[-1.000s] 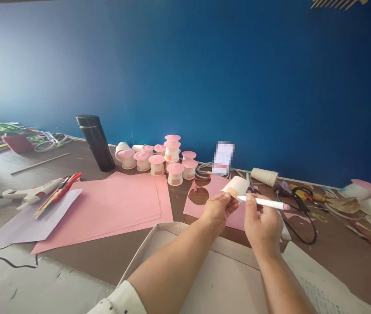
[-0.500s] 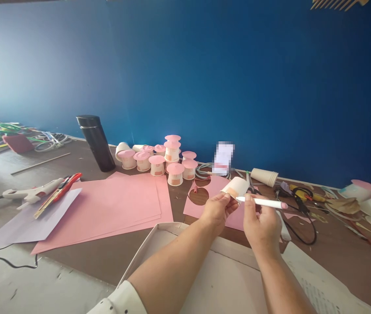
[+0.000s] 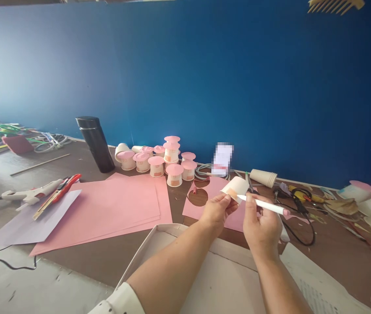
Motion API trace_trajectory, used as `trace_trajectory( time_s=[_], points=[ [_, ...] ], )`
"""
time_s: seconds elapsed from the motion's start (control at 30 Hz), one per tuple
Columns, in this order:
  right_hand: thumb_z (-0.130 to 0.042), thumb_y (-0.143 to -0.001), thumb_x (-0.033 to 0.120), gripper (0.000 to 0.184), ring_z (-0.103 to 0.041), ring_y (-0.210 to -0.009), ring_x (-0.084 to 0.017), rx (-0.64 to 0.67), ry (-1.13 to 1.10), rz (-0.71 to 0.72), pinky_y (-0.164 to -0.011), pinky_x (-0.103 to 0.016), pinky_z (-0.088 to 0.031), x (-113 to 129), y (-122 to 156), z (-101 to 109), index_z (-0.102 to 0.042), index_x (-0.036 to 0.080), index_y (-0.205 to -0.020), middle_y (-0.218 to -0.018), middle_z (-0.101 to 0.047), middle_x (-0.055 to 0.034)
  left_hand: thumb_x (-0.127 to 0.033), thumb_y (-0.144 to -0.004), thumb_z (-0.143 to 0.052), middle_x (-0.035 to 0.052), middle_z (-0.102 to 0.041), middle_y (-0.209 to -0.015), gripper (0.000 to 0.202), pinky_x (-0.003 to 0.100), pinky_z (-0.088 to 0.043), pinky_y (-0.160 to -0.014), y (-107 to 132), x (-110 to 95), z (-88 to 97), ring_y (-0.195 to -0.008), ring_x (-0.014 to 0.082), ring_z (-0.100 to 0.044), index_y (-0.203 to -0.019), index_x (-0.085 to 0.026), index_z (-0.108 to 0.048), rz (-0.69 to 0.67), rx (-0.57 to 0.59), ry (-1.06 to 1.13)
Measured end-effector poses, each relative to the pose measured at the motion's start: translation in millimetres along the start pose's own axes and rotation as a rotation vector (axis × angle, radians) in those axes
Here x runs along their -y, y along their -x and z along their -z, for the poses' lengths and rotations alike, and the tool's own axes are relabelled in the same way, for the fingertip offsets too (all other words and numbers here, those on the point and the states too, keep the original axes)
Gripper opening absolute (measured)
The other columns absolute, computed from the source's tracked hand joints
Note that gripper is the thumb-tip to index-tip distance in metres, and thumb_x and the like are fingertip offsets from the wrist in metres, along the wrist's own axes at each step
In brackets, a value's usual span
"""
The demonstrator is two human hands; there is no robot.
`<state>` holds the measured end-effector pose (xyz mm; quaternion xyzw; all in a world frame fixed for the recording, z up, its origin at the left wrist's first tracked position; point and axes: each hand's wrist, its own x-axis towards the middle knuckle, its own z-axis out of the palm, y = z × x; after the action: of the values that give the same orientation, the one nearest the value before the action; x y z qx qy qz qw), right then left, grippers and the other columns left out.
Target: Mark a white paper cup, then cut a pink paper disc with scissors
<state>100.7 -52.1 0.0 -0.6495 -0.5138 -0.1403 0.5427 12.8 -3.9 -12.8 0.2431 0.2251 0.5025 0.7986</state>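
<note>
A white paper cup [image 3: 237, 185] lies tilted in my left hand [image 3: 216, 213], its fingers closed round the rim side. An orange-pink patch [image 3: 231, 193] shows on the cup's wall near my thumb. My right hand [image 3: 262, 226] grips a white marker pen [image 3: 267, 204] with a pink end, its tip at the cup's wall beside the patch. Behind my hands a pink sheet [image 3: 194, 210] with round holes cut in it lies on the table, partly hidden by them. Farther left stand several small cup houses [image 3: 174, 175] with pink paper roofs, one stacked on another.
Pink sheets [image 3: 116, 205] spread over the table's left, with a red cutter [image 3: 61, 189] and a glue gun [image 3: 35, 194] beside them. A black flask [image 3: 96, 144] stands behind. Stacked cups [image 3: 263, 178] and cables [image 3: 303, 196] lie right. A shallow box [image 3: 172, 248] sits under my forearms.
The marker has tilted slightly, its pink end dropping a little lower. Both hands and the cup stay nearly where they were.
</note>
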Motion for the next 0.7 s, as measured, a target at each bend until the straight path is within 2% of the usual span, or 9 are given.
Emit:
trace_trajectory(
  time_s=[0.13,0.4,0.7],
  points=[
    [-0.048,-0.09,0.044,0.035,-0.065,-0.076,-0.024,0.03,-0.001,0.02,-0.067,-0.032,-0.047,0.3,-0.3,0.1,-0.068,0.015,-0.091,-0.084,-0.071,-0.0125,-0.034,-0.066,-0.079,0.0099,-0.065,-0.083,0.032,0.036,-0.043,-0.094,-1.5,3.5,2.0,-0.081,0.0153,-0.06,-0.083,-0.008,-0.071,-0.023,0.053,-0.029],
    [-0.048,-0.09,0.044,0.036,-0.066,-0.077,-0.025,0.015,0.029,0.039,-0.066,-0.031,-0.048,-0.2,-0.2,-0.5,-0.068,0.014,-0.088,-0.081,-0.071,-0.0134,-0.043,-0.062,-0.08,0.0109,-0.065,-0.083,0.043,0.04,-0.042,-0.098,-3.8,7.5,5.3,-0.085,0.0182,-0.061,-0.082,-0.006,-0.071,-0.052,0.082,-0.092],
    [-0.048,-0.09,0.044,0.035,-0.065,-0.076,-0.024,0.015,0.025,0.015,-0.064,-0.031,-0.047,1.2,-0.6,-0.3,-0.068,0.015,-0.089,-0.085,-0.071,-0.0132,-0.038,-0.066,-0.077,0.0092,-0.065,-0.081,0.033,0.038,-0.043,-0.096,-0.7,4.3,2.4,-0.08,0.0153,-0.059,-0.079,-0.008,-0.072,-0.046,0.058,-0.104]
  ],
)
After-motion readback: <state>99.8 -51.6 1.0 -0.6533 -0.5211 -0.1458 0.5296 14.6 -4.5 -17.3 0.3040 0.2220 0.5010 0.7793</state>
